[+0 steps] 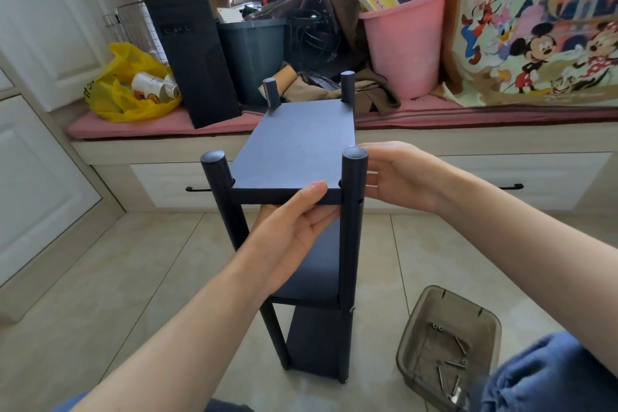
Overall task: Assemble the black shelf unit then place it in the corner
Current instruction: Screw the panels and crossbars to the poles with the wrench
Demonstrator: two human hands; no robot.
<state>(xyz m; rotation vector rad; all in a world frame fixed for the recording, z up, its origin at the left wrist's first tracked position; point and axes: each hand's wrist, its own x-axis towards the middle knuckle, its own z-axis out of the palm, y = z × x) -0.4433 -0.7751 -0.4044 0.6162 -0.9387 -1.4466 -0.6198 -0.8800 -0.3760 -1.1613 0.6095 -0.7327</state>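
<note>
Screws (454,364) loose in smoky tub (413,334)
</note>
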